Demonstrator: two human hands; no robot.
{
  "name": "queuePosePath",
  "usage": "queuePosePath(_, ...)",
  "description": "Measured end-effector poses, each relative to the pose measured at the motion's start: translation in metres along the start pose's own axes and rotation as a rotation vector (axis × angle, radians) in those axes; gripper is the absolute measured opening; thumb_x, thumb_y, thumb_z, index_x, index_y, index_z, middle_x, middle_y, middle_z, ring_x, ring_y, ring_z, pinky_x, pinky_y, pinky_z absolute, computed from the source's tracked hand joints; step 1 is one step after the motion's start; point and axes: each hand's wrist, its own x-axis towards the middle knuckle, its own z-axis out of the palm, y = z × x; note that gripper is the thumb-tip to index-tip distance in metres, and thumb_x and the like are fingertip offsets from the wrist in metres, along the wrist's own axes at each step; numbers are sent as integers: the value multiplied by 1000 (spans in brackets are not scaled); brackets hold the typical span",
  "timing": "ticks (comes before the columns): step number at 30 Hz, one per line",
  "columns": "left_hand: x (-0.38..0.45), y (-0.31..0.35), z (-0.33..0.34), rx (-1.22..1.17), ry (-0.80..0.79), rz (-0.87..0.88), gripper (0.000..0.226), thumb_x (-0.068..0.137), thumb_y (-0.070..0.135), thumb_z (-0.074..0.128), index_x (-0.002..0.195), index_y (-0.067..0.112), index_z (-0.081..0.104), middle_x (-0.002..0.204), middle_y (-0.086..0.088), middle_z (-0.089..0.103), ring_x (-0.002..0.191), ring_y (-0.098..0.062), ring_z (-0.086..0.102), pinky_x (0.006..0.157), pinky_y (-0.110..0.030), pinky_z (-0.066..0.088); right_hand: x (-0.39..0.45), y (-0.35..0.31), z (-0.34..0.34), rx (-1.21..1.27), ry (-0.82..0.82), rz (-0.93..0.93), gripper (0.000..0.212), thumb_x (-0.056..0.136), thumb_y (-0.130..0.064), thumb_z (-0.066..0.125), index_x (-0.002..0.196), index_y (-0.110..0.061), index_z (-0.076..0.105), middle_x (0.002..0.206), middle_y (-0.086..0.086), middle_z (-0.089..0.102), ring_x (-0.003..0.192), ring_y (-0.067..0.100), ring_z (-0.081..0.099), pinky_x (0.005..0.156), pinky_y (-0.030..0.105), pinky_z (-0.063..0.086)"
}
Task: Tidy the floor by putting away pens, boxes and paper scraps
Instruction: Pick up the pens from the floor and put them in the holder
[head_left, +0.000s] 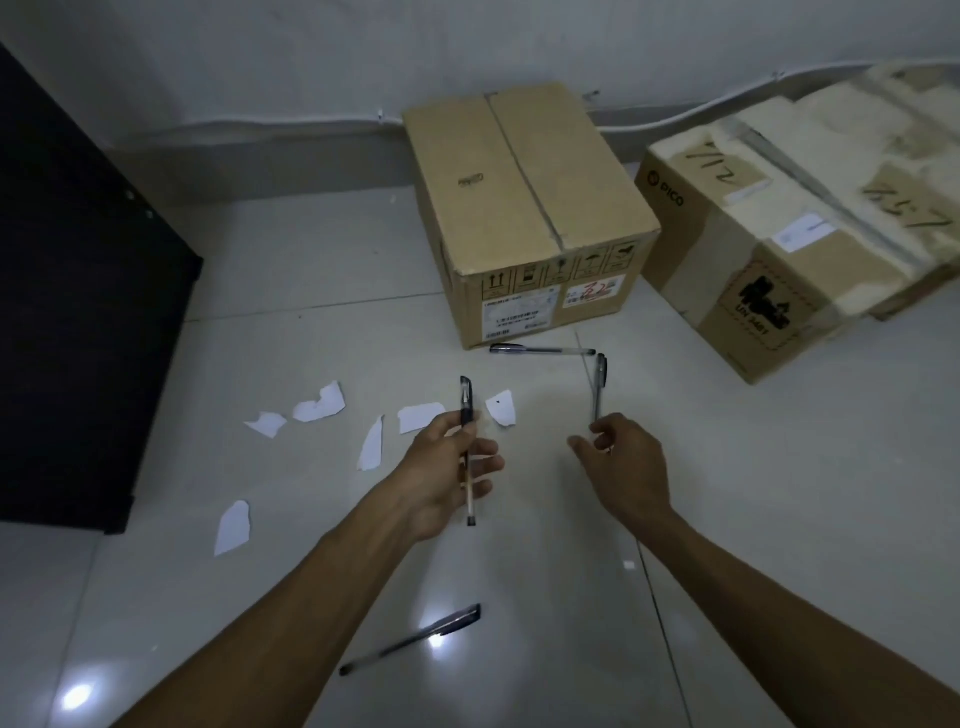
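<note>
On the floor I see my left hand gripping one pen, cap up. My right hand pinches the tip end of a second pen. A third pen lies at the foot of the taped box; a fourth pen lies near my left forearm. Paper scraps are scattered left of the hands. A second box sits right.
</note>
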Motion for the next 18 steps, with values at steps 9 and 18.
queuePosePath(9,-13,-5,-20,3,2,-18,15,100,15,44,101,13,58,69,-3,55,52,-12,47,51,-24,36,10,10,8,-141,3,106,23,87,-18,60,101,1,60,98,20,66,86,35,63,70,33,47)
queuePosePath(18,-18,-3,-13,-58,61,-15,16,101,14,38,99,13,54,76,-6,61,57,-15,52,55,-26,37,-33,-11,2,337,-177,278,6,73,-9,70,78,-11,67,68,11,69,56,23,64,59,41,60)
